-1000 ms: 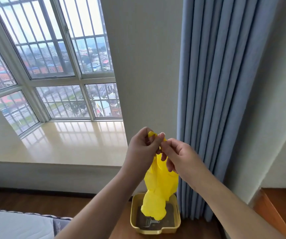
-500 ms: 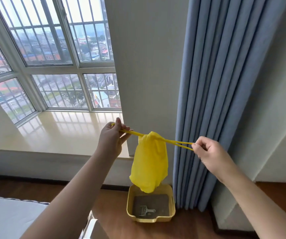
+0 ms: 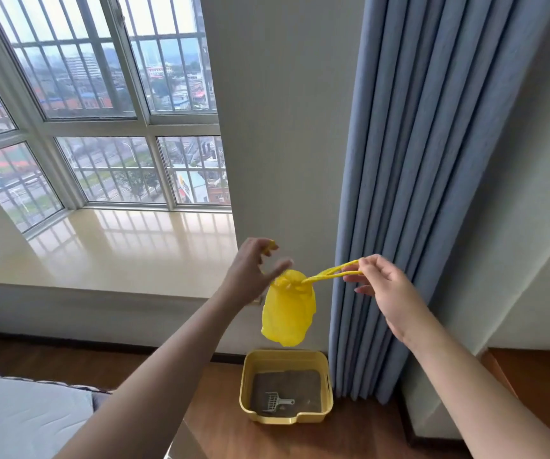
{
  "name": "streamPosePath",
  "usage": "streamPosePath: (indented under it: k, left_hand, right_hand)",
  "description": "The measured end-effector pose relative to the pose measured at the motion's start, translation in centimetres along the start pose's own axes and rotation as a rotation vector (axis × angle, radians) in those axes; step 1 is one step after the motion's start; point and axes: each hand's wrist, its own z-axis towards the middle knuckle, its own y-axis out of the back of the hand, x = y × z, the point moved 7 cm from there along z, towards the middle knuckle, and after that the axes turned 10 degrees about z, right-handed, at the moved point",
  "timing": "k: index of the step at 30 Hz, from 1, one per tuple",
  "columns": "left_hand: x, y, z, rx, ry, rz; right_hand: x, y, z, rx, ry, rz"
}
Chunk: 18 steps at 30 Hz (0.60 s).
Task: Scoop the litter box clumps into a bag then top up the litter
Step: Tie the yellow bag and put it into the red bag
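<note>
Head camera looks out over both forearms, raised in front of a grey wall, with a yellow plastic bag [image 3: 288, 309] hanging in the air between the hands. The bag's neck is gathered tight and its body sags below, directly above the litter box. The right hand [image 3: 384, 289] pinches one stretched handle loop [image 3: 331, 273] between thumb and fingertips, the other fingers loosely curled; the loop runs taut from there down to the bag's gathered neck. The left hand [image 3: 250, 273] sits just beside the neck, fingers bent, with a scrap of yellow plastic showing at its fingertips near the top; how firmly it holds that I cannot tell, as the fingers are blurred.

Below, on the wooden floor [image 3: 233, 425], a yellow litter box [image 3: 300, 417] stands against the wall, close by the foot of a blue-grey curtain [image 3: 432, 160]. Grey litter [image 3: 286, 382] covers its bottom, and a pale slotted scoop [image 3: 275, 401] lies on the litter near the front, handle pointing right.

To the left, a barred bay window [image 3: 101, 94] stands over a glossy cream sill [image 3: 117, 253]. A white mattress edge [image 3: 18, 415] shows at lower left, and a wooden surface [image 3: 538, 376] at lower right.
</note>
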Motion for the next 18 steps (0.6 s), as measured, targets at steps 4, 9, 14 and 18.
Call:
streamPosePath:
  k: [4,9,14,18]
  left_hand:
    - [-0.9,-5.1,-2.5,0.359,-0.221,0.646]
    - [-0.6,-6.4,-3.5,0.304,-0.215,0.828]
    - [-1.9,-5.8,-4.3,0.263,-0.269,0.791]
    - [-3.1,-5.5,-5.0,0.172,-0.272,0.831]
  right_hand:
    - [0.4,-1.3,0.4,0.03,-0.055,0.324]
    - [1.6,-2.3,0.2,0.037,0.022,-0.019]
    - [5.5,-3.1,-1.9,-0.094,0.499,-0.859]
    - [4.6,-6.0,-3.5,0.103,0.573,-0.971]
